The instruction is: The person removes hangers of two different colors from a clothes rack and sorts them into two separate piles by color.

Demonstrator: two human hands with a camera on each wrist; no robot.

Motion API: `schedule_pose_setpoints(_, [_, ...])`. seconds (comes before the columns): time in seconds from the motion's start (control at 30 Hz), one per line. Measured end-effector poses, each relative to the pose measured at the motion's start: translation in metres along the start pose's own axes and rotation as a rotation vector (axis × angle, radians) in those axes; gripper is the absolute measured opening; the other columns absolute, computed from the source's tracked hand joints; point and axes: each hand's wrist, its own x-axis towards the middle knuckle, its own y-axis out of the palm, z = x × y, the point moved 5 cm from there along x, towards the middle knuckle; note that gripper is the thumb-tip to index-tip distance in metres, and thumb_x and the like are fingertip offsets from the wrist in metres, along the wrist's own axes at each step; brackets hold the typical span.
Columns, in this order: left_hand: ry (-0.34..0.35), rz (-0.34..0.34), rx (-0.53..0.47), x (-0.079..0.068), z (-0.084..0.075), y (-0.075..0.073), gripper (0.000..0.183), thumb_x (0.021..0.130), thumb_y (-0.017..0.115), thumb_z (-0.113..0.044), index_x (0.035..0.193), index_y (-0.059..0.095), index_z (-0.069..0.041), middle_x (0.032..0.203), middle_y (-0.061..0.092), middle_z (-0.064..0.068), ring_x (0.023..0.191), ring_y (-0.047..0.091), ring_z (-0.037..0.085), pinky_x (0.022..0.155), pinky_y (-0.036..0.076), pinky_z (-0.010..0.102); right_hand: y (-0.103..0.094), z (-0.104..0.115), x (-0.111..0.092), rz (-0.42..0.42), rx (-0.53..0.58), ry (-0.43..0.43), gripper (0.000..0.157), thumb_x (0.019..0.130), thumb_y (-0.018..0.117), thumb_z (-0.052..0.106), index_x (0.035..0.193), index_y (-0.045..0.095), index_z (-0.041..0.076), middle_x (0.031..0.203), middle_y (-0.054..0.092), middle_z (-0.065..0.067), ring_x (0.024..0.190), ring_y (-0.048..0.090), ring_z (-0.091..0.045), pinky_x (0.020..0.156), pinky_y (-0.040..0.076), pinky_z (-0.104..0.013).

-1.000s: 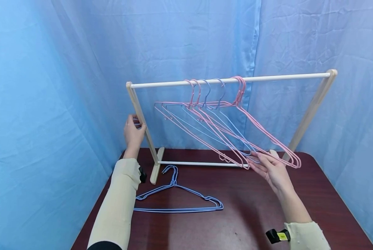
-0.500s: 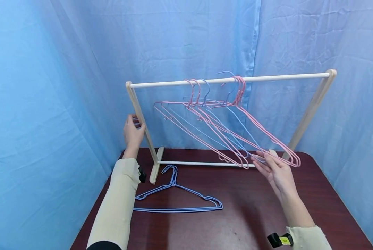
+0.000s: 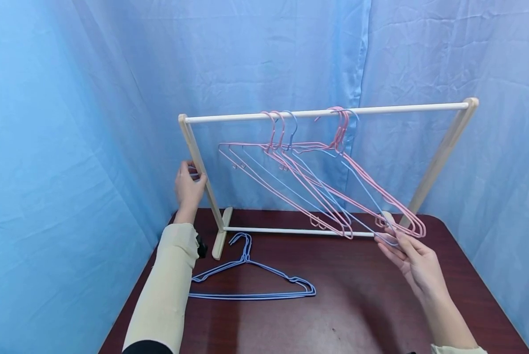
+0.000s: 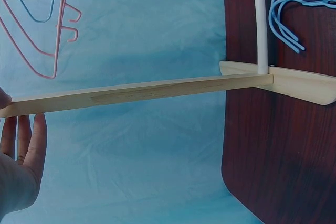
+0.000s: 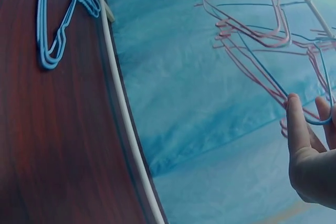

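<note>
My right hand (image 3: 419, 265) pinches the near end of a blue wire hanger (image 3: 366, 191); in the right wrist view its rounded corner (image 5: 319, 123) lies between the fingers. Its hook overlaps the rack's white top rod (image 3: 406, 108), beside a bunch of pink hangers (image 3: 345, 125). Two more pink hangers (image 3: 283, 129) and a blue hanger (image 3: 296, 125) hang left of these. My left hand (image 3: 190, 189) holds the rack's left wooden post (image 3: 206, 191) partway up. In the left wrist view, fingers (image 4: 38, 142) lie against one side of the post, the thumb opposite.
Several blue hangers (image 3: 253, 297) lie stacked on the dark red table (image 3: 335, 314), in front of the rack's left foot (image 3: 222, 236). A white lower bar (image 3: 273, 230) runs along the rack's base. Blue curtains (image 3: 113, 123) surround the table.
My right hand has moved right and toward me with the blue hanger. The hanger's hook lifted off the rod, passed behind the pink hooks and is now at their right. The left hand stays put.
</note>
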Motion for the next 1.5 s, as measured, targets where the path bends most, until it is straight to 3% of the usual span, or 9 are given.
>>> schedule_pose_setpoints(0.13, [0.001, 0.002, -0.001, 0.000, 0.000, 0.001, 0.035, 0.095, 0.062, -0.020, 0.125, 0.051, -0.007, 0.122, 0.060, 0.018, 0.111, 0.066, 0.033, 0.092, 0.057, 0.050, -0.007, 0.006, -0.013, 0.042, 0.027, -0.029, 0.039, 0.105, 0.030, -0.003, 0.125, 0.063, -0.010, 0.120, 0.071, -0.021, 0.110, 0.070, -0.035, 0.095, 0.054, -0.040])
schedule_pose_setpoints(0.43, [0.002, 0.001, -0.001, 0.001, 0.000, 0.001, 0.035, 0.095, 0.062, -0.019, 0.126, 0.051, -0.007, 0.123, 0.060, 0.018, 0.112, 0.066, 0.033, 0.093, 0.056, 0.049, -0.021, 0.020, -0.039, 0.126, -0.023, -0.066, 0.044, 0.104, 0.022, -0.009, 0.126, 0.059, -0.015, 0.121, 0.069, -0.026, 0.113, 0.068, -0.037, 0.095, 0.053, -0.041])
schedule_pose_setpoints(0.7, [-0.013, 0.006, 0.010, 0.001, -0.001, 0.000, 0.037, 0.095, 0.063, -0.020, 0.127, 0.050, -0.008, 0.124, 0.060, 0.018, 0.114, 0.065, 0.034, 0.093, 0.057, 0.050, -0.035, 0.024, -0.055, 0.086, -0.129, -0.033, 0.045, 0.105, 0.023, -0.008, 0.128, 0.061, -0.010, 0.122, 0.070, -0.020, 0.112, 0.070, -0.032, 0.096, 0.055, -0.037])
schedule_pose_setpoints(0.83, [-0.010, 0.002, 0.011, 0.001, 0.000, 0.000, 0.036, 0.095, 0.063, -0.020, 0.126, 0.051, -0.007, 0.123, 0.060, 0.019, 0.112, 0.066, 0.034, 0.093, 0.057, 0.050, -0.039, 0.025, -0.060, 0.081, -0.202, -0.075, 0.045, 0.103, 0.024, -0.011, 0.130, 0.060, -0.010, 0.125, 0.070, -0.015, 0.110, 0.071, -0.030, 0.092, 0.056, -0.037])
schedule_pose_setpoints(0.97, [-0.011, 0.000, 0.011, 0.000, 0.000, 0.000, 0.037, 0.095, 0.064, -0.020, 0.126, 0.051, -0.007, 0.123, 0.060, 0.019, 0.112, 0.066, 0.034, 0.093, 0.057, 0.050, -0.041, 0.025, -0.060, 0.071, -0.343, -0.139, 0.040, 0.101, 0.028, -0.015, 0.131, 0.055, -0.016, 0.126, 0.071, -0.012, 0.108, 0.072, -0.027, 0.087, 0.057, -0.037])
schedule_pose_setpoints(1.1, [-0.016, 0.002, 0.012, 0.000, 0.001, 0.001, 0.037, 0.095, 0.063, -0.021, 0.127, 0.050, -0.008, 0.124, 0.060, 0.018, 0.113, 0.065, 0.033, 0.093, 0.057, 0.050, -0.041, 0.025, -0.060, 0.075, -0.479, -0.148, 0.037, 0.101, 0.032, -0.014, 0.132, 0.051, -0.019, 0.121, 0.073, -0.008, 0.106, 0.073, -0.022, 0.084, 0.058, -0.035])
schedule_pose_setpoints(1.27, [-0.011, 0.005, 0.005, 0.001, 0.000, 0.000, 0.037, 0.095, 0.063, -0.020, 0.128, 0.050, -0.008, 0.124, 0.060, 0.018, 0.114, 0.065, 0.033, 0.093, 0.056, 0.049, -0.042, 0.027, -0.061, 0.116, -0.561, -0.126, 0.038, 0.101, 0.033, -0.015, 0.136, 0.048, -0.018, 0.114, 0.075, -0.011, 0.103, 0.074, -0.021, 0.083, 0.059, -0.031])
schedule_pose_setpoints(1.5, [0.000, 0.003, -0.001, 0.000, -0.001, 0.000, 0.036, 0.096, 0.062, -0.019, 0.128, 0.050, -0.007, 0.122, 0.060, 0.018, 0.113, 0.065, 0.033, 0.094, 0.056, 0.049, -0.044, 0.022, -0.059, 0.202, -0.572, -0.108, 0.041, 0.099, 0.030, -0.018, 0.137, 0.046, -0.018, 0.114, 0.075, -0.015, 0.103, 0.074, -0.021, 0.082, 0.059, -0.030])
